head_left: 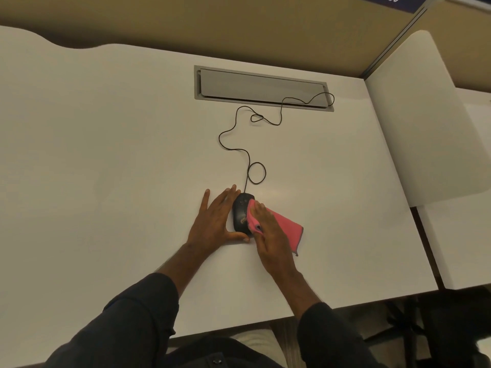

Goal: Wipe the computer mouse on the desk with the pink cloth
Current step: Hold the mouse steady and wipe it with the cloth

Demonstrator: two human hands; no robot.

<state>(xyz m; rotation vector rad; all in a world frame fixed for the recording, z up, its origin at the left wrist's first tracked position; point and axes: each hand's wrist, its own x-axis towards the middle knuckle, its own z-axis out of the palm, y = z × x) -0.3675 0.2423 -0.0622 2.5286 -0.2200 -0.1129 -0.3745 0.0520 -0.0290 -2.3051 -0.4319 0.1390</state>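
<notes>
The black mouse [241,213] is located near the tabletop [106,155] front edge. It is braced by the flat, spread left hand [216,219]. The pink cloth [281,227] is pressed onto its right side by the flat right hand [268,229]. The cable [239,128] is routed to the grey cable hatch [263,87] near the rear edge.

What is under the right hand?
The pink cloth, pressed onto the mouse's right side by the right hand. The mouse's right edge is covered; the left hand steadies its left.
</notes>
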